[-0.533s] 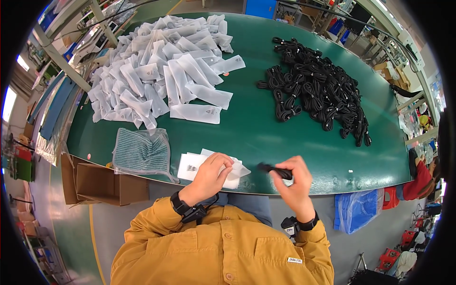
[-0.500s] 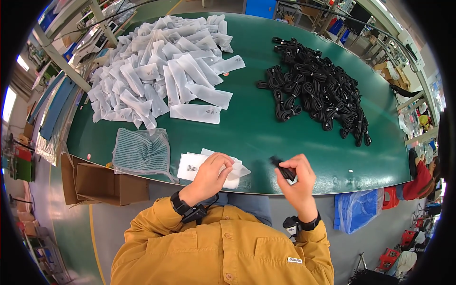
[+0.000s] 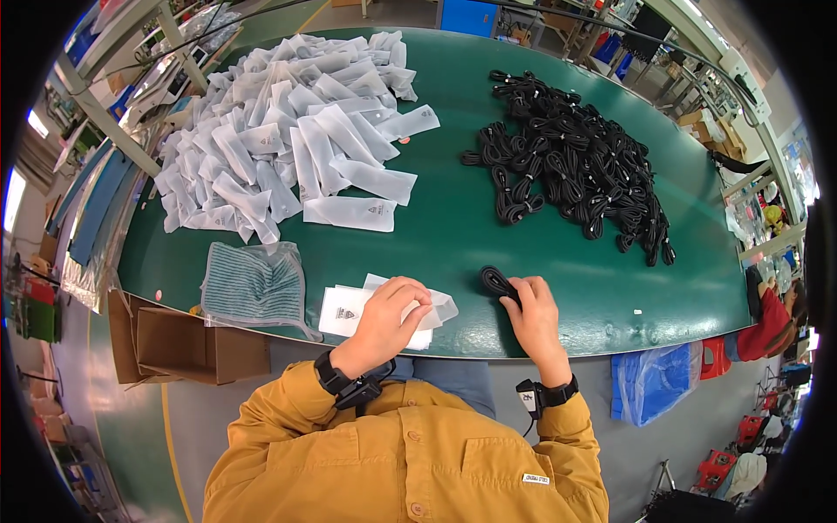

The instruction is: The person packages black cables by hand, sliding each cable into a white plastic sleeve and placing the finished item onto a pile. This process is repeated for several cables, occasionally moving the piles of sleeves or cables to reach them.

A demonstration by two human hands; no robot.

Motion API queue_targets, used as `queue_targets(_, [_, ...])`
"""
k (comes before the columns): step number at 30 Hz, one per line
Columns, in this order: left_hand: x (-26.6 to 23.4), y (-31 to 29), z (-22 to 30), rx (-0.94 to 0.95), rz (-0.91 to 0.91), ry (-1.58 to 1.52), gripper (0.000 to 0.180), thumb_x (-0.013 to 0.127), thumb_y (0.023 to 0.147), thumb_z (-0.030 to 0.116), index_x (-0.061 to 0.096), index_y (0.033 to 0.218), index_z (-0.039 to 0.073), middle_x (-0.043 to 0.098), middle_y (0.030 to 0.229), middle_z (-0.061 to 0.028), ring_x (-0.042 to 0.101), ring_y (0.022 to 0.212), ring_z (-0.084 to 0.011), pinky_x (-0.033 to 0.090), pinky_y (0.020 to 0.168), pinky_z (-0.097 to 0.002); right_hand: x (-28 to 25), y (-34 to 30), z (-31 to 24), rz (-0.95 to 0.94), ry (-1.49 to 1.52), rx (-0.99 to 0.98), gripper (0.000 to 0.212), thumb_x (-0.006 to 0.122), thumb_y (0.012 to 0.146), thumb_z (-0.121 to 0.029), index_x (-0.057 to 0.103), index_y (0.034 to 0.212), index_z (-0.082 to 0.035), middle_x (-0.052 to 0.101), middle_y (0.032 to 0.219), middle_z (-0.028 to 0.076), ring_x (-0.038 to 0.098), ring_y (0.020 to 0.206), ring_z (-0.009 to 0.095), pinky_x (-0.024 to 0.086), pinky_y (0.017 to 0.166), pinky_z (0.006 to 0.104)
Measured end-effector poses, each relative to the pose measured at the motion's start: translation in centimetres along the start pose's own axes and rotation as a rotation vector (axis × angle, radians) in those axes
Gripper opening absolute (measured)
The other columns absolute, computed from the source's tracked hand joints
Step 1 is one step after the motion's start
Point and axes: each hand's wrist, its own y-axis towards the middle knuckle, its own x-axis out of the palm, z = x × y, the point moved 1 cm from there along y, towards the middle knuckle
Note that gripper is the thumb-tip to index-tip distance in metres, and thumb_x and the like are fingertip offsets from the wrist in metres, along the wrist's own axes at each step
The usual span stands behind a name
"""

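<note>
My right hand (image 3: 535, 318) is closed round a coiled black cable (image 3: 499, 281), whose looped end sticks out to the left of the fingers just above the table. My left hand (image 3: 384, 315) rests over a small stack of white, frosted flat bags (image 3: 340, 311) near the table's front edge. Its thumb and fingers are curled in on the top frosted bag (image 3: 443, 307), part of which shows to the right of the hand. Some of the stack is hidden beneath that hand.
Many filled frosted bags (image 3: 279, 131) are heaped at the far left of the green table (image 3: 418, 235). Bundled black cables (image 3: 575, 157) form a pile at the right. A teal striped cloth in a clear bag (image 3: 253, 283) lies front left, above a cardboard box (image 3: 187, 344).
My right hand has shifted slightly left and turned, and the cable's loop now points up and left. My left hand stays over the stack of bags.
</note>
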Motion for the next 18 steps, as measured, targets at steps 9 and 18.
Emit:
queue_targets(9, [0.0, 0.4, 0.1, -0.029, 0.007, -0.044, 0.009, 0.07, 0.086, 0.0, 0.063, 0.091, 0.001, 0.066, 0.099, -0.0106, 0.064, 0.094, -0.027, 0.052, 0.082, -0.034, -2.8, 0.1, -4.9, -0.118, 0.09, -0.074, 0.027, 0.077, 0.079, -0.007, 0.067, 0.103, -0.006, 0.06, 0.086, 0.008, 0.059, 0.067, 0.026, 0.048, 0.058, 0.0366])
queue_targets(18, [0.4, 0.5, 1.3, 0.155, -0.067, 0.037, 0.012, 0.069, 0.083, -0.002, 0.061, 0.09, 0.002, 0.066, 0.102, -0.01, 0.063, 0.099, -0.0273, 0.052, 0.083, -0.0352, -1.3, 0.0, -5.5, -0.248, 0.37, 0.071, 0.033, 0.075, 0.084, -0.01, 0.063, 0.114, -0.008, 0.056, 0.09, 0.01, 0.06, 0.071, 0.029, 0.052, 0.063, 0.0367])
